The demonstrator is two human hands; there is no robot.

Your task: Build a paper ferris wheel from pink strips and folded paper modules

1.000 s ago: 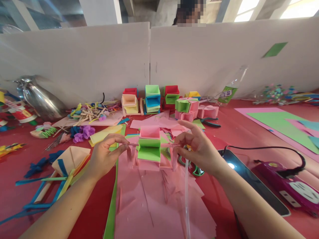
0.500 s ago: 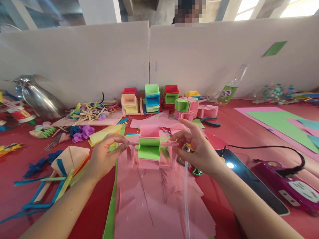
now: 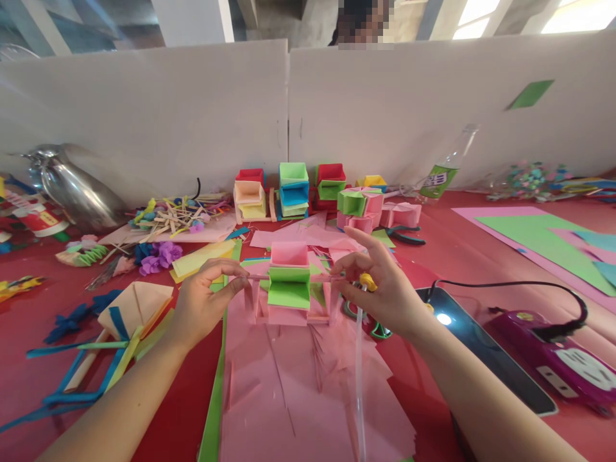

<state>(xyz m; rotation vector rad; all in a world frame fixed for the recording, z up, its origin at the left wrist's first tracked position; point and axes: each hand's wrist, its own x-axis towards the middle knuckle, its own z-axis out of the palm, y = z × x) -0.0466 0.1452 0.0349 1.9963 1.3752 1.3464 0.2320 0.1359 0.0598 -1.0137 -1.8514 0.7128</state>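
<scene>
A small folded paper model (image 3: 289,282) of pink and green boxes hangs on a thin pink stick over a pile of pink paper sheets (image 3: 308,385). My left hand (image 3: 202,305) pinches the stick's left end between thumb and forefinger. On the other side, my right hand (image 3: 380,282) pinches the right end, its other fingers spread. A clear thin tube (image 3: 359,378) runs down from under my right hand.
Several folded paper boxes (image 3: 293,189) stand by the white partition (image 3: 289,115). Pliers (image 3: 407,237), a phone (image 3: 481,350) with a lit spot, a purple power strip (image 3: 563,366), a metal kettle (image 3: 72,186), paper scraps (image 3: 178,215) and coloured sheets (image 3: 543,237) lie on the red table. A person is behind the partition.
My right hand has shifted slightly, uncovering a small yellow thing under it. The paper model stays between both hands.
</scene>
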